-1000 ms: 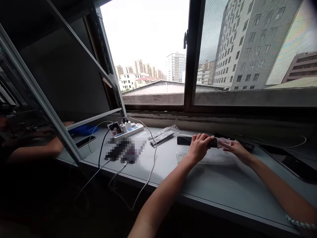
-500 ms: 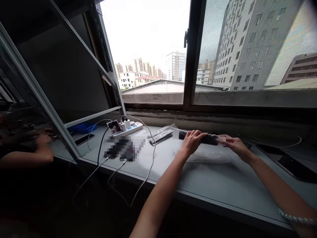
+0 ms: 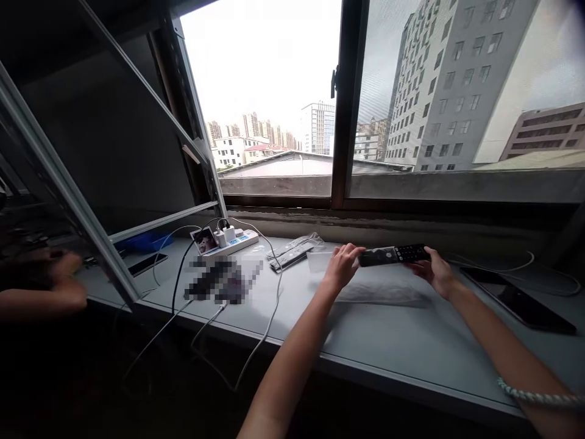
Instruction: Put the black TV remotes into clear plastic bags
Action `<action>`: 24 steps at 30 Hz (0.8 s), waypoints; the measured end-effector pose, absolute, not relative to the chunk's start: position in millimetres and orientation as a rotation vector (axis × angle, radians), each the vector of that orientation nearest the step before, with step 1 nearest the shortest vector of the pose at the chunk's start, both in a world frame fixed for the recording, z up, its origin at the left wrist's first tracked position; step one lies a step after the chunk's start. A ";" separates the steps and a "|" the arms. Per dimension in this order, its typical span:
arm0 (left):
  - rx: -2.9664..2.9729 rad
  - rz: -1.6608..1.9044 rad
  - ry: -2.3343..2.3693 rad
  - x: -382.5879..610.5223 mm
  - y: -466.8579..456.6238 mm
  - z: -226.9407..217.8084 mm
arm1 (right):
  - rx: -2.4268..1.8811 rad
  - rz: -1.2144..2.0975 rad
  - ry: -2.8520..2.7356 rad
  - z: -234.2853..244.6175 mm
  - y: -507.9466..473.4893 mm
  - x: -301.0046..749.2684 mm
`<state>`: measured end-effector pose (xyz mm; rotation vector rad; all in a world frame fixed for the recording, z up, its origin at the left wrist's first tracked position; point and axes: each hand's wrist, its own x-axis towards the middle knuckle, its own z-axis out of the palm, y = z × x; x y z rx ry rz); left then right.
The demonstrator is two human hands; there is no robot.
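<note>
One long grey table bears a dark tablet at the right. Smaller, a clear plastic bag lies left of it. Above the table, the right hand clasps the right end of a black remote control, and the left hand closes over its left end; whether it also pinches the clear film beside it is hard to tell.

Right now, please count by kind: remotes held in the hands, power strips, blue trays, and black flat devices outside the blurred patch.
Held remote: 1
Power strip: 1
Blue tray: 1
Black flat devices: 2 (left device, right device)
Total: 5
</note>
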<state>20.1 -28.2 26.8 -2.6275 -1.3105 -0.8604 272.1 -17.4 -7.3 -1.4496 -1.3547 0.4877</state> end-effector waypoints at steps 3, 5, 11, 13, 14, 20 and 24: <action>-2.541 -0.910 -1.417 20.3 -28.2 26.7 | -1.432 0.642 -1.129 -6.3 -16.5 276.3; -2.441 -0.995 -1.539 19.2 -27.5 27.6 | -1.445 0.669 -0.937 -5.0 -17.1 280.5; -2.197 -1.174 -1.720 17.4 -32.2 39.3 | -1.477 0.596 -0.653 -0.4 -21.5 286.4; -2.232 -1.149 -1.658 19.2 -36.4 43.8 | -1.460 0.585 -0.661 1.6 -23.0 282.5; -2.289 -1.121 -1.617 20.3 -38.5 45.1 | -1.452 0.579 -0.669 2.6 -23.7 279.8; -2.940 -0.615 -1.427 24.9 -47.9 36.0 | -1.427 0.608 -0.682 7.1 -27.2 268.3; -3.065 -0.429 -1.314 26.8 -50.2 28.2 | -1.457 0.658 -0.665 7.7 -28.4 267.7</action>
